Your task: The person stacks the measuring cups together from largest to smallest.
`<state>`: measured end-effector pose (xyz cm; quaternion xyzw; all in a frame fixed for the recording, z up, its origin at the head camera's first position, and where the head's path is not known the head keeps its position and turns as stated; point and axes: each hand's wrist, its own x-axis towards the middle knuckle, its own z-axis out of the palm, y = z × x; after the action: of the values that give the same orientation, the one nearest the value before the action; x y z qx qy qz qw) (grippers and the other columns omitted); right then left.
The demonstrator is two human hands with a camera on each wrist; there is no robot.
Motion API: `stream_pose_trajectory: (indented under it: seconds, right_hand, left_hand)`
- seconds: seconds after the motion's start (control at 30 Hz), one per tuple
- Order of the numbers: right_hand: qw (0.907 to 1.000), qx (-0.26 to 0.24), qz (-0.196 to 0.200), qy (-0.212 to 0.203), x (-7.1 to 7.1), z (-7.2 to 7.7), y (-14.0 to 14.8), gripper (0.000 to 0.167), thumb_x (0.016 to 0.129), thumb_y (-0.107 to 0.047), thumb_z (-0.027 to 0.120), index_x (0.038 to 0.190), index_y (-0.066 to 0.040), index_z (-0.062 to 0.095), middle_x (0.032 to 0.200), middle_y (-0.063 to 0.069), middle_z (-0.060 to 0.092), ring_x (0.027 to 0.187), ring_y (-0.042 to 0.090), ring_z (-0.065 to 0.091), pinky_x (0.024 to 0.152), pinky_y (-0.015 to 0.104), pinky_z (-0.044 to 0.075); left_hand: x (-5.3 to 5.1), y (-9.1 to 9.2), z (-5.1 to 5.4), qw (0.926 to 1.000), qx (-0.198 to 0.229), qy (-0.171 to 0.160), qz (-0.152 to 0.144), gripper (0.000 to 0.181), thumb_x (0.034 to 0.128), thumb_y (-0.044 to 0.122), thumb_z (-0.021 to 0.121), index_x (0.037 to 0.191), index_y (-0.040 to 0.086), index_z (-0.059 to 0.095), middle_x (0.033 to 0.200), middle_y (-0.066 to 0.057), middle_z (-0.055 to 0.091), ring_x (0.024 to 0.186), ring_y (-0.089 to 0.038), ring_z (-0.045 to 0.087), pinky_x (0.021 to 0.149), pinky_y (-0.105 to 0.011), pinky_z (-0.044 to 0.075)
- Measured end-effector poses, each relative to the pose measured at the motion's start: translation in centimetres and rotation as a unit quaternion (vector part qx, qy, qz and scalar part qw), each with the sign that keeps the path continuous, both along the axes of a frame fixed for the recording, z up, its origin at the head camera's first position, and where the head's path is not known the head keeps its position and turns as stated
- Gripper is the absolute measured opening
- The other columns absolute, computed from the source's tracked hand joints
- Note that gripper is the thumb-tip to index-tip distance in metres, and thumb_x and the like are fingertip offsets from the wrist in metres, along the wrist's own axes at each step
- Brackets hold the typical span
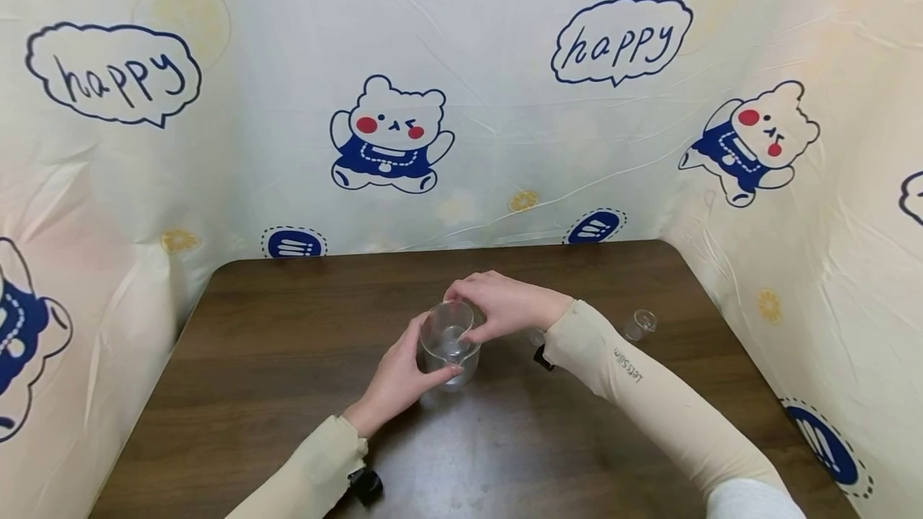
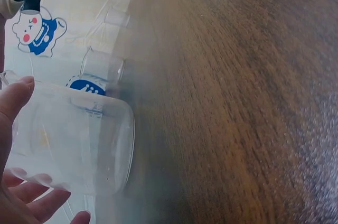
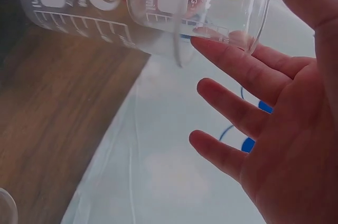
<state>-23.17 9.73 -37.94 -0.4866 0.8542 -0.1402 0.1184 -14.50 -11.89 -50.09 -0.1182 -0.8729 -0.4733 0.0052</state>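
Observation:
A large clear glass beaker (image 1: 461,376) (image 2: 79,139) (image 3: 79,2) stands on the table, with a smaller glass beaker (image 1: 449,325) (image 3: 222,2) partly inside its mouth. My left hand (image 1: 404,375) (image 2: 21,197) grips the large one from the left, thumb on the near side and fingers around the far side. From the right, my right hand (image 1: 508,307) (image 3: 285,86) holds the smaller beaker near its rim between thumb and fingers; two of its fingers extend free of the glass in the right wrist view.
A small glass beaker (image 1: 640,325) stands at the right of the brown table (image 1: 288,391). Another glass piece (image 1: 536,336) is partly hidden by my right wrist. In the left wrist view, two glass vessels (image 2: 103,68) (image 2: 117,17) show beyond the large beaker. A printed curtain (image 1: 490,142) surrounds the table.

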Motion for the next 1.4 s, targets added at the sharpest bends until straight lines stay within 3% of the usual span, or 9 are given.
stream_pose_trajectory:
  seconds: [0.3, 0.93, 1.17, 1.4]
  right_hand:
    - [0.9993, 0.032, -0.002, 0.02, 0.2, -1.4, -0.9, 0.054, 0.087, -0.031, 0.084, 0.131, -0.009, 0.063, 0.124, 0.001, 0.069, 0.124, 0.024, 0.06, 0.115, 0.045, 0.037]
    - [0.9916, 0.11, -0.034, 0.059, 0.8, -2.0, -2.8, 0.053, 0.088, -0.037, 0.085, 0.131, -0.012, 0.067, 0.127, 0.0, 0.071, 0.135, 0.026, 0.053, 0.12, 0.048, 0.031]
    - [0.9893, 0.124, -0.044, 0.063, 1.0, -2.1, -3.3, 0.056, 0.086, -0.036, 0.087, 0.131, -0.008, 0.069, 0.124, 0.002, 0.074, 0.137, 0.03, 0.052, 0.121, 0.054, 0.029]
    - [0.9853, 0.145, -0.061, 0.067, 1.2, -2.6, -3.8, 0.061, 0.086, -0.039, 0.088, 0.137, -0.013, 0.066, 0.13, -0.003, 0.071, 0.136, 0.027, 0.053, 0.122, 0.06, 0.025]
  left_hand:
    - [0.0, 0.0, 0.1, 1.0, 0.001, -0.005, -0.001, 0.094, 0.0801, 0.043, 0.091, 0.155, 0.022, 0.039, 0.148, -0.004, 0.055, 0.131, -0.024, 0.057, 0.106, -0.052, 0.047]
    - [0.0, -0.1, 0.3, 0.9997, -0.004, -0.025, -0.001, 0.097, 0.0811, 0.043, 0.09, 0.159, 0.024, 0.035, 0.151, -0.004, 0.052, 0.133, -0.025, 0.056, 0.107, -0.054, 0.047]
    - [-0.1, -0.1, 0.3, 0.9997, -0.011, -0.023, -0.003, 0.098, 0.0817, 0.044, 0.09, 0.159, 0.023, 0.034, 0.152, -0.009, 0.052, 0.133, -0.028, 0.056, 0.107, -0.055, 0.047]
    - [-0.1, 0.0, 0.2, 0.9997, -0.016, -0.016, -0.002, 0.098, 0.0814, 0.042, 0.09, 0.159, 0.022, 0.034, 0.154, -0.005, 0.05, 0.137, -0.028, 0.054, 0.11, -0.056, 0.045]
